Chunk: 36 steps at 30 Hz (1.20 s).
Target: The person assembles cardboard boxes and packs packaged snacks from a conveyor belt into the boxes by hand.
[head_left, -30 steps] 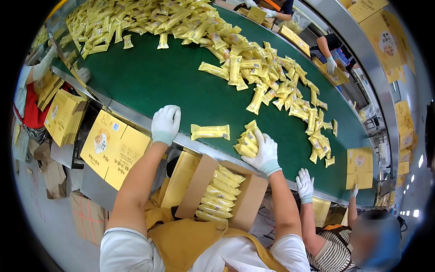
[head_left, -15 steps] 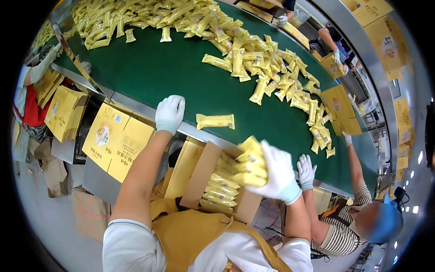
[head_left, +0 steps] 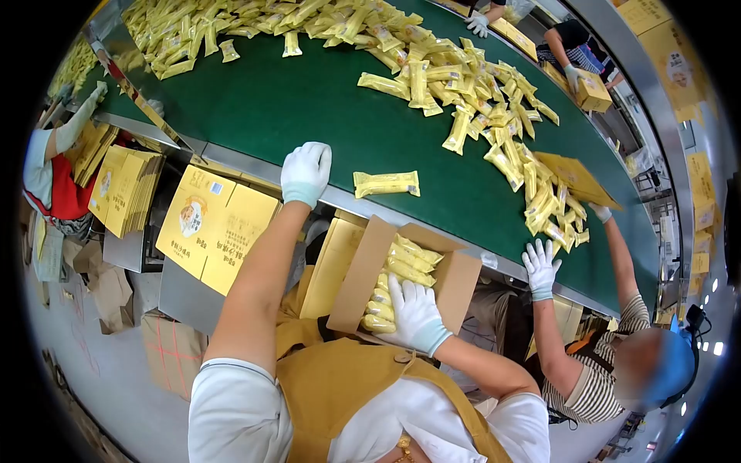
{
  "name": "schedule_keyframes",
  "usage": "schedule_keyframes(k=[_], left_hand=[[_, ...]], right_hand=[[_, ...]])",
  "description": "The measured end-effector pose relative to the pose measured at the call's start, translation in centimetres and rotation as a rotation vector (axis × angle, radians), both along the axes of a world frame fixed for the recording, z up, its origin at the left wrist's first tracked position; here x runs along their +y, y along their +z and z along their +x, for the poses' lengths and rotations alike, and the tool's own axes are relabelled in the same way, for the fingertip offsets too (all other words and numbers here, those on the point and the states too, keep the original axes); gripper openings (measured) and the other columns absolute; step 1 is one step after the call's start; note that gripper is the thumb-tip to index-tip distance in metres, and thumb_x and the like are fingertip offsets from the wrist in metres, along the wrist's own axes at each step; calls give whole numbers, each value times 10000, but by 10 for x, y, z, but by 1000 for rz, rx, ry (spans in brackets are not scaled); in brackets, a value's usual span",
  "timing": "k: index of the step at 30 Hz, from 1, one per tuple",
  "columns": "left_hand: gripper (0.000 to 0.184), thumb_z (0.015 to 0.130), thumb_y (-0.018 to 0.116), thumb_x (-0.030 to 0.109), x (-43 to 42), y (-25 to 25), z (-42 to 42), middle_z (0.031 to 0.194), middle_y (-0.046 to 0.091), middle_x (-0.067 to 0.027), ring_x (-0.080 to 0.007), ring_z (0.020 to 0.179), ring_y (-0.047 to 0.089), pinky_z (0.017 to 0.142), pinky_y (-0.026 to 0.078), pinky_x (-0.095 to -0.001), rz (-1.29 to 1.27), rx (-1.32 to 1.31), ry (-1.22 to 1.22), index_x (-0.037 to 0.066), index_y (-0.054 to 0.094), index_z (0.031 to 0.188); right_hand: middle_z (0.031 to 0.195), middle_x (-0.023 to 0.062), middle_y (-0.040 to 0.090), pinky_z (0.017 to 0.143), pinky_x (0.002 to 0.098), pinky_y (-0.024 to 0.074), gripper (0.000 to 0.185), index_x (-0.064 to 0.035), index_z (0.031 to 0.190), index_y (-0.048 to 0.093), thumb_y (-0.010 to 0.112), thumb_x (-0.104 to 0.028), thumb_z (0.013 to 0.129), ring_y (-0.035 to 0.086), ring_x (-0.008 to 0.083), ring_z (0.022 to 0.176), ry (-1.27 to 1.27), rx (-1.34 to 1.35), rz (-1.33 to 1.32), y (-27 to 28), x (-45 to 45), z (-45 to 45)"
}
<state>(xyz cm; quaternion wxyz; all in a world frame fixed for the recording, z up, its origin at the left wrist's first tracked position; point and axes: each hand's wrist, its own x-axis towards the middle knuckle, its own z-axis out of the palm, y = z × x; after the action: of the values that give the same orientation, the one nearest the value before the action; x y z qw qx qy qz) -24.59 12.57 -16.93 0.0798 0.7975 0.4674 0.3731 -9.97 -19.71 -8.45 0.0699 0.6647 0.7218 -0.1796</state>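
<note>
My right hand (head_left: 415, 315), in a white glove, lies inside an open cardboard box (head_left: 363, 266) with its fingers stretched over the packed snacks. Rows of yellow wrapped snack packets (head_left: 411, 258) show beside and above its fingertips; whatever is beneath the palm is hidden. My left hand (head_left: 306, 171), gloved too, rests as a closed fist at the metal edge of the green conveyor belt (head_left: 270, 116), and no item shows in it. A single yellow packet (head_left: 386, 184) lies on the belt to the right of that fist.
A large pile of packets (head_left: 463, 85) spreads over the belt. Yellow cartons (head_left: 216, 224) stand at the left. A co-worker (head_left: 602, 363) at the right has one gloved hand (head_left: 540, 268) at the belt edge and pushes a yellow carton flap (head_left: 579, 177) against packets.
My right hand has carried a bunch of packets down into the box, and they now lie among the others. My left fist stays at the belt edge. The view has shifted slightly.
</note>
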Motion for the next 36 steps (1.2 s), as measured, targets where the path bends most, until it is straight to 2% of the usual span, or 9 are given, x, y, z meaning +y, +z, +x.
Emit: schedule_keyframes(k=[4,11,14,21,27,31,33,35,36], left_hand=[[196,969,557,251,2,-3,-1,954,702,-78,-321,869,653,794,513,-450,27,-12,-8,123,700,930],[188,961,566,237,2,-2,-2,956,698,-88,-327,871,650,786,512,-453,44,-6,-10,114,702,917],[178,953,576,235,0,-2,-3,981,695,-98,-339,892,647,797,510,-466,36,-2,-26,107,698,927],[224,897,662,211,-19,-13,-10,1183,661,-166,-372,1090,615,954,485,-471,95,18,-163,54,683,1056],[474,870,680,267,-76,-15,-24,1355,567,-218,-395,1285,513,1092,384,-512,142,147,-221,26,598,1269],[561,826,718,265,-144,-14,-34,1327,566,-222,-402,1305,492,1114,392,-474,-126,-39,-347,26,571,1312],[645,806,771,209,-174,-33,-35,1344,550,-217,-373,1318,497,1110,411,-451,-581,135,-515,15,505,1359],[873,786,831,160,-211,-33,-24,1428,479,-202,-322,1331,493,1100,438,-445,-823,-182,-804,5,330,1484],[848,820,787,287,-222,-37,-13,1438,483,-192,-315,1349,476,1121,413,-442,-806,-305,-834,-5,337,1475]], right_hand=[[1083,179,558,911,498,437,1009,7,1434,436,778,-602,706,560,354,1030,83,203,133,13,1,29],[985,174,662,794,421,524,554,-6,1039,611,869,-367,706,667,330,925,-819,206,626,8,39,109],[1037,148,667,853,398,524,511,-72,1035,650,823,-445,732,668,304,980,-796,501,210,-37,53,126],[912,155,713,745,498,529,373,-128,989,651,715,-471,856,682,389,864,-551,238,408,-39,37,113],[871,98,720,710,401,568,135,-127,878,635,738,-120,790,693,336,791,-374,369,813,31,-10,90],[871,142,733,699,358,570,113,-77,939,687,729,-56,836,724,326,798,-624,287,887,50,-17,103],[859,173,719,687,397,556,131,-116,977,712,754,-146,857,703,361,786,-767,382,959,35,-15,119],[875,213,712,702,427,553,190,-88,1047,728,707,-211,903,695,404,818,-864,386,866,40,-11,123],[882,222,710,713,435,553,207,-78,1053,727,692,-227,914,691,413,831,-897,370,815,36,-10,126]])
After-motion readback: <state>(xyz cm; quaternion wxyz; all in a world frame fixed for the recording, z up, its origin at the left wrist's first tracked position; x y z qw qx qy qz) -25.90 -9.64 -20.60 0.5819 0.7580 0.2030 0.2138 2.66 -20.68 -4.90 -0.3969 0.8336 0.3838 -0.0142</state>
